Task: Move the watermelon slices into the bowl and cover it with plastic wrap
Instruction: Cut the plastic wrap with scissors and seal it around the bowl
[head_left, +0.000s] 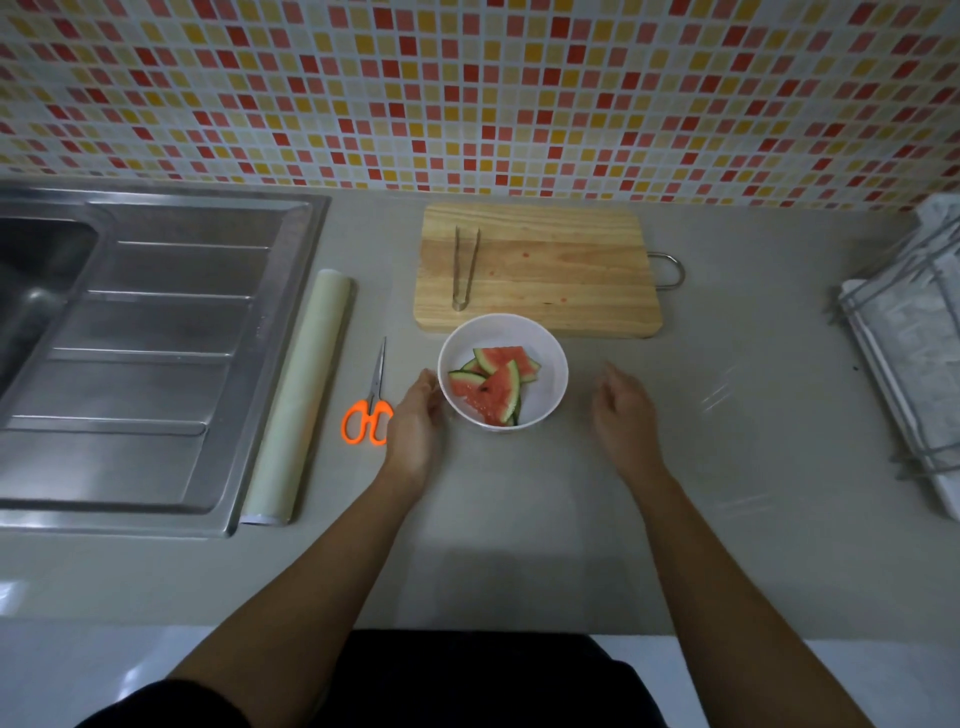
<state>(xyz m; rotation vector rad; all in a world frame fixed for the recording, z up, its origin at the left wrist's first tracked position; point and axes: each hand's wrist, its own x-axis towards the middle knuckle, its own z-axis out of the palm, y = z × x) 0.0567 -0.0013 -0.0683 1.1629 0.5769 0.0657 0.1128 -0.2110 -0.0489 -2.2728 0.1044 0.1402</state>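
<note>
Watermelon slices (493, 387) are in the white bowl (551, 384), a few wedges stacked with their green rinds overlapping. The bowl sits on the bench (519, 519), just in front of the near edge of the wooden cutting board (550, 270).

Your hands flank the bowl:
- Left hand (415, 418): fingers relaxed and nearly straight, tips at the bowl's left wall. Touching or just beside it, can't tell. It grips nothing.
- Right hand (626, 415): fingers loosely curved and pointing away from you. It holds nothing that shows and sits clearly apart from the bowl's right side.

So the bowl lies between your hands, closer to the left one.

Other items:
- Metal tongs (465, 267) lie on the left part of the cutting board, with the joined end toward you.
- A wire handle sticks out of the board's right edge.
- Orange-handled scissors (370, 402) lie on the bench just left of your left hand, blades closed and pointing away from you.
- The plastic wrap roll (301, 395) lies left of the scissors, along the edge of the steel sink (130, 338).
- Faint shiny streaks (722, 389) show on the bench right of your right hand. I can't tell what they are.
- A wire rack (904, 332) sits at the far right over something pale. It's too blurred to make out.
- The wall (467, 93) behind is a red, orange and yellow mosaic.
</note>
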